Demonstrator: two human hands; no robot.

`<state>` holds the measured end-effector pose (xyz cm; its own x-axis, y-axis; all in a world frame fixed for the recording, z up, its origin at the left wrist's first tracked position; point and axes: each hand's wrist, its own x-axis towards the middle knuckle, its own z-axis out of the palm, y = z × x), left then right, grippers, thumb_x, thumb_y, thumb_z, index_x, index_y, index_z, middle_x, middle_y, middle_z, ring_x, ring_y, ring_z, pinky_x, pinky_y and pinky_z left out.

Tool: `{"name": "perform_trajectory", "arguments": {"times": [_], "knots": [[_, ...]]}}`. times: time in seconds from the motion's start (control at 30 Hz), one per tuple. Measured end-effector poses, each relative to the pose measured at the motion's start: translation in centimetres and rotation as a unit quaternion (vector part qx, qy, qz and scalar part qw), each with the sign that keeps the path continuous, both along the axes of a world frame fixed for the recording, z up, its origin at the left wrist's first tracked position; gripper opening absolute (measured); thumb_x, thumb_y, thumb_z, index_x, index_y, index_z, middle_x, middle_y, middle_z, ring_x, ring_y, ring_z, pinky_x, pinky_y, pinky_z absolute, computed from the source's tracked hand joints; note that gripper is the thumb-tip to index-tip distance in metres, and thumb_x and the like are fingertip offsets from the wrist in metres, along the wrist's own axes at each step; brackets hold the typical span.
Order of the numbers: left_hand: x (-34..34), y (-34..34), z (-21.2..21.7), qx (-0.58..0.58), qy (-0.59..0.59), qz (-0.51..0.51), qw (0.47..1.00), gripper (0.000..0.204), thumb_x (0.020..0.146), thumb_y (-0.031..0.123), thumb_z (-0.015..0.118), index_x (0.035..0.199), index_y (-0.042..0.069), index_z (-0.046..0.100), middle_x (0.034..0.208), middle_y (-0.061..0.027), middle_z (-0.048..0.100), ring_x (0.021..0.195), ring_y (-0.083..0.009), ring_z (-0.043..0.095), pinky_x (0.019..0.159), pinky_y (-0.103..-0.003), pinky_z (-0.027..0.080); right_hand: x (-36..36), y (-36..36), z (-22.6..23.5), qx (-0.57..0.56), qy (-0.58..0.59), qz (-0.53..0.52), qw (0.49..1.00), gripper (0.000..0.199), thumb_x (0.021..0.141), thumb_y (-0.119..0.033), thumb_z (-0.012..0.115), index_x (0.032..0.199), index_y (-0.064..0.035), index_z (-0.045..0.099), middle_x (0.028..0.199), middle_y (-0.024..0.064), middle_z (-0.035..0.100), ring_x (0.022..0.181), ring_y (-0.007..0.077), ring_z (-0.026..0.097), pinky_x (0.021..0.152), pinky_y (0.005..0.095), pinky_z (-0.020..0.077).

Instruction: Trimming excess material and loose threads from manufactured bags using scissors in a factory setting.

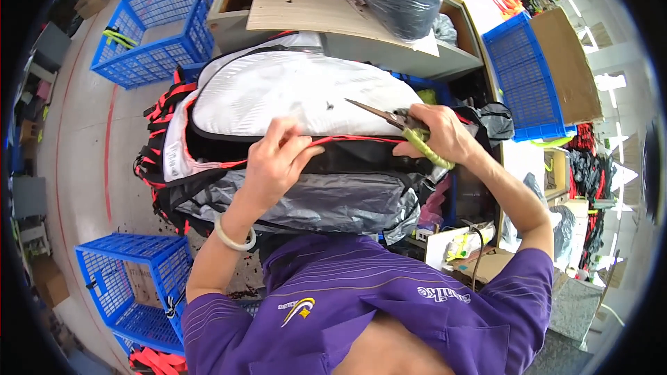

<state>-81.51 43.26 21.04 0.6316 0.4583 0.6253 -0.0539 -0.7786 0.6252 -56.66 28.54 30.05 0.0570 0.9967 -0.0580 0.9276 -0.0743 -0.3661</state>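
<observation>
there, left hand [274, 160] pinching backpack [292, 97] piping, right hand [438, 132] clenching snips [396, 119]; crate [156, 28] nearby

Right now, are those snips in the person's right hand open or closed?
Closed, it seems: the snips show one narrow point with no gap between the blades, held by the right hand over the white backpack.

Pale concrete floor [83, 132], blue plastic crates [156, 28], wooden workbench [313, 14], bright windows [611, 83] right.
</observation>
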Motion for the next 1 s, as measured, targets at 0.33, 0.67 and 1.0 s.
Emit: {"name": "perform_trajectory", "arguments": {"times": [0.33, 0.67, 1.0], "knots": [[-10.4, 2.3, 3.5, -0.256, 0.214, 0.041, 0.942, 0.022, 0.070, 0.006, 0.078, 0.083, -0.002, 0.062, 0.080, -0.0102, 0.067, 0.072, -0.0114, 0.065, 0.063, -0.027, 0.051, 1.3, -5.4, -4.0, -0.042, 0.294, -0.164, 0.941, 0.039, 0.074, -0.032, 0.076, 0.089, -0.0029, 0.054, 0.074, -0.0011, 0.052, 0.067, 0.0089, 0.049, 0.060, 0.0267, 0.0409], [-5.2, -0.5, 8.2, -0.360, 0.232, -0.122, 0.895, 0.027, 0.069, 0.009, 0.077, 0.086, -0.006, 0.064, 0.081, -0.0079, 0.066, 0.075, -0.0089, 0.060, 0.070, -0.024, 0.048, -11.9, 2.2, -1.5, 0.085, 0.362, 0.001, 0.928, 0.037, 0.073, -0.018, 0.075, 0.089, 0.0012, 0.048, 0.078, 0.0149, 0.062, 0.072, 0.0242, 0.063, 0.064, 0.0385, 0.0448], [-4.2, -1.4, 6.6, -0.113, 0.214, 0.018, 0.970, 0.022, 0.067, 0.011, 0.077, 0.075, -0.002, 0.062, 0.066, -0.0114, 0.063, 0.057, -0.0153, 0.059, 0.054, -0.027, 0.043, -11.0, 3.5, -2.6, 0.102, 0.392, -0.011, 0.914, 0.033, 0.070, -0.007, 0.077, 0.090, -0.0001, 0.052, 0.076, 0.0049, 0.058, 0.071, 0.0109, 0.051, 0.064, 0.0278, 0.0434]]}}
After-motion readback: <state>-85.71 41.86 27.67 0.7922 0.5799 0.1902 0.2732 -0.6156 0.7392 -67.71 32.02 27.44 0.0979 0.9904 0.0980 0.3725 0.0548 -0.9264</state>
